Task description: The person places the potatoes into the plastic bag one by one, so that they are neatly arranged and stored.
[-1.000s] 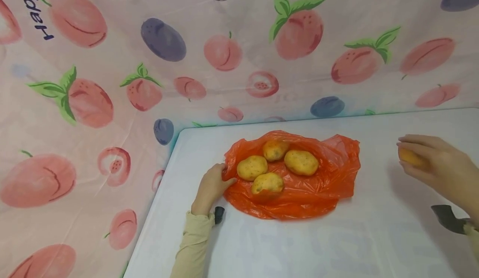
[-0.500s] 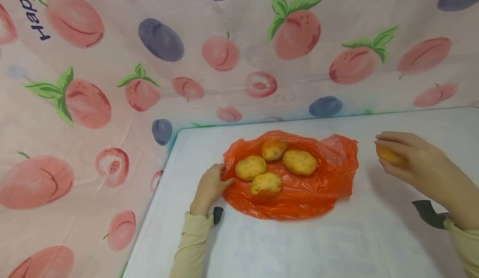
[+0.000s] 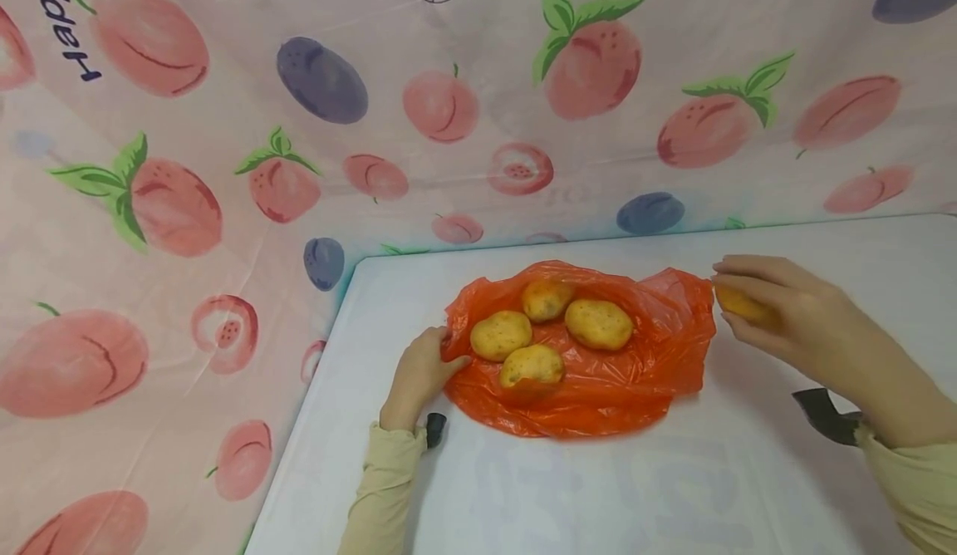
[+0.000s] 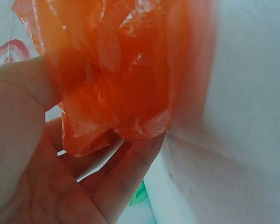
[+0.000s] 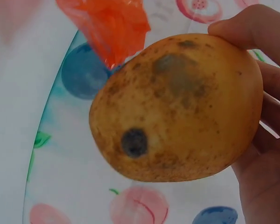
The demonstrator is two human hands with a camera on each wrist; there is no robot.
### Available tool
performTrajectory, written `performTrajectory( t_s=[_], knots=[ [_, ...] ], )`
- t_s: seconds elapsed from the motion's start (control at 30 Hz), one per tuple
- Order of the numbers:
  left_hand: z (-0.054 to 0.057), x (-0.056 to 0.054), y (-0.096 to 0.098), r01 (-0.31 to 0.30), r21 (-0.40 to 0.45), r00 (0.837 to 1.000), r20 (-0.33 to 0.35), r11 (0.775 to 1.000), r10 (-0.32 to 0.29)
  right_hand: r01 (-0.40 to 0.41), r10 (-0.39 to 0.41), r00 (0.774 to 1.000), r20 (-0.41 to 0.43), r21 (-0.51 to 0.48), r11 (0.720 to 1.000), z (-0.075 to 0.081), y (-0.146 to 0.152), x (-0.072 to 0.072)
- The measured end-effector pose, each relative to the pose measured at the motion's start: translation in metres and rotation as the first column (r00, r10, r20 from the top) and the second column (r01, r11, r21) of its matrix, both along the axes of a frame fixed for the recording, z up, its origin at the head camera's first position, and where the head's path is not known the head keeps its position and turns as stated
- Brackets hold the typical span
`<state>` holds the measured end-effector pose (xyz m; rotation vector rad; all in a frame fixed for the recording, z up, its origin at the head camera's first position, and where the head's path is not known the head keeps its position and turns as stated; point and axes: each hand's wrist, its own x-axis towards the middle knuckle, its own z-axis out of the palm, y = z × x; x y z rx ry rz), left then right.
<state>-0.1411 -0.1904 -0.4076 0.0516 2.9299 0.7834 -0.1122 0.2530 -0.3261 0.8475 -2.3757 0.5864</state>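
A potato (image 5: 177,112) with dark blemishes is gripped by my right hand (image 3: 792,310), thumb on one side and fingers on the other. That hand hangs just right of an orange-red plastic bag (image 3: 635,380), its fingertips overlapping the bag's right edge in the head view. Several potatoes (image 3: 601,325) lie on the spread bag, grouped toward its left half. My left hand (image 3: 422,372) holds the bag's left edge; in the left wrist view the thumb (image 4: 32,81) lies at one side of the film and the fingers curl round beneath it.
The bag rests on a white table (image 3: 583,497), whose back edge meets a pink wall covering (image 3: 478,40) printed with fruit. More of that covering hangs on the left. A dark wrist strap piece (image 3: 826,416) juts from the right sleeve.
My right hand has moved left with its potato, from the right part of the table to the bag's right edge. The left hand and the potatoes on the bag have stayed put.
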Motion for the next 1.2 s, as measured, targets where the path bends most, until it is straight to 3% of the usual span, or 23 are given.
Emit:
performTrajectory(
  t_s=[0.13,0.63,0.9,1.2],
  knots=[
    [0.0,0.0,0.0,-0.001,-0.002,1.0,0.003,1.0,0.001,-0.054,0.054,0.998,-0.015,-0.004,0.999,0.002,-0.008,-0.005],
    [-0.001,0.0,0.002,-0.003,-0.002,1.0,0.01,1.0,0.003,-0.132,0.132,0.991,0.001,0.065,0.989,0.007,-0.04,-0.011],
    [0.0,-0.001,0.002,0.003,-0.006,1.0,-0.002,1.0,-0.003,-0.142,0.135,0.988,0.075,0.095,0.985,0.006,-0.052,-0.01],
    [0.002,-0.001,0.001,-0.007,-0.012,1.0,0.003,1.0,0.007,-0.217,0.214,0.973,0.089,0.031,0.976,-0.002,-0.064,-0.014]
  ],
)
